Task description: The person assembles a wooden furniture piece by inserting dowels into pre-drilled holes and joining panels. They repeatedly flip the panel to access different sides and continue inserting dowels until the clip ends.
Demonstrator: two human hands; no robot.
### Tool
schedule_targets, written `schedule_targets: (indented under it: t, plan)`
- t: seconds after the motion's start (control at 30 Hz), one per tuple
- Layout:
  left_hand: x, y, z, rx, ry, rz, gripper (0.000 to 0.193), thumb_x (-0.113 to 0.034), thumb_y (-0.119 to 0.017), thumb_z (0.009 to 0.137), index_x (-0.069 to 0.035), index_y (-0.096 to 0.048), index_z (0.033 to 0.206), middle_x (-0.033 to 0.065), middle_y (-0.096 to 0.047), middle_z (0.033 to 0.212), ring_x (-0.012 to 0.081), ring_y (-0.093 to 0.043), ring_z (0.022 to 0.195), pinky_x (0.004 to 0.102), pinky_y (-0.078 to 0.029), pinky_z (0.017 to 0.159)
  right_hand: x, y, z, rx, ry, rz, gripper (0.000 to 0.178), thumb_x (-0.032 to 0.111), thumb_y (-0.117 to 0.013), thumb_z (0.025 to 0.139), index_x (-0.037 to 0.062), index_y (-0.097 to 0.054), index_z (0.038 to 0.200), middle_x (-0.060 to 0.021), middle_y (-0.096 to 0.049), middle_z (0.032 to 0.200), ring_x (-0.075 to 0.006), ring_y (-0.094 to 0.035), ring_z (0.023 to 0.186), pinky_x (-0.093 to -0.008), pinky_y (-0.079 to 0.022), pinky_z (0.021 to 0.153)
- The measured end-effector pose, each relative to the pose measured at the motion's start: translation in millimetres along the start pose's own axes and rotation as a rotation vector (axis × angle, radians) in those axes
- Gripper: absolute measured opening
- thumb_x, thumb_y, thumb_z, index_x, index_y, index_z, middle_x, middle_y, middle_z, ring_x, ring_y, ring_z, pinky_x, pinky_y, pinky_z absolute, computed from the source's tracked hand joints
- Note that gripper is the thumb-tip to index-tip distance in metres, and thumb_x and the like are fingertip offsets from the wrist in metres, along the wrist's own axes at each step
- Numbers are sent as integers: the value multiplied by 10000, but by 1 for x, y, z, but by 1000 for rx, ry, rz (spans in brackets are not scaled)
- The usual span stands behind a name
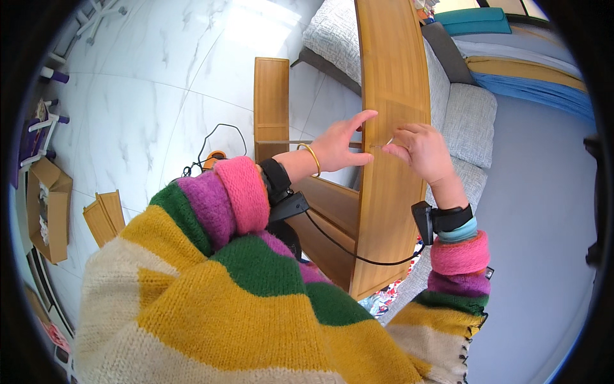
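A long wooden panel (396,70) stands on edge in front of me, part of a wooden furniture frame. My right hand (419,150) is closed, its thumb and fingers pinching a thin bent metal piece that looks like a hex key (389,140). The tip of this piece lies against the panel's face near its left edge. My left hand (336,144) is at that same edge, thumb and forefinger spread apart, with nothing seen in it. Its fingertips reach the panel's edge. Below the left wrist, wooden boards (329,205) join the panel; my sleeve hides part of them.
A smaller wooden piece (272,96) stands beyond my left hand on the marble-patterned floor (141,115). Leftward are an orange-and-black item (216,157) with a cord, another wooden piece (105,217) and an open cardboard box (59,211). A grey sofa (470,121) stands behind the panel. A black cable (358,257) links my wrist devices.
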State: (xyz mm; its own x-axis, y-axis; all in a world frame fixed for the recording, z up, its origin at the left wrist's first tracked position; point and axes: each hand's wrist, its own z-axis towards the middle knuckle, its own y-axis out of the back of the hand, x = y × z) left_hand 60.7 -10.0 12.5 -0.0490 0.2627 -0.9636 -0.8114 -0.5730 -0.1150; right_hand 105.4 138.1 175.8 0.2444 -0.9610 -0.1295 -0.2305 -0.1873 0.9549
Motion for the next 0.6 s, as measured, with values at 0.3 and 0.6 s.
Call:
schedule_targets:
  t: [0.3, 0.6]
  plan:
    - [0, 2, 3, -53, -26, 92, 777, -265, -723, 701, -128, -313, 1346, 185, -528, 1184, 341, -509, 1075, 421, -411, 928, 42, -24, -11, 221, -837, 1228, 396, 306, -509, 923, 0, -608, 694, -92, -608, 612, -187, -586, 535, -305, -471, 513]
    - [-7, 5, 3, 7, 50, 67, 797, -226, -728, 710, -118, -297, 1371, 156, -498, 1209, 296, -496, 1082, 385, -390, 969, 42, -3, -19, -58, 31, 92, 261, 160, -702, 673, 50, -593, 883, -72, -633, 814, -253, -617, 778, -358, -489, 683]
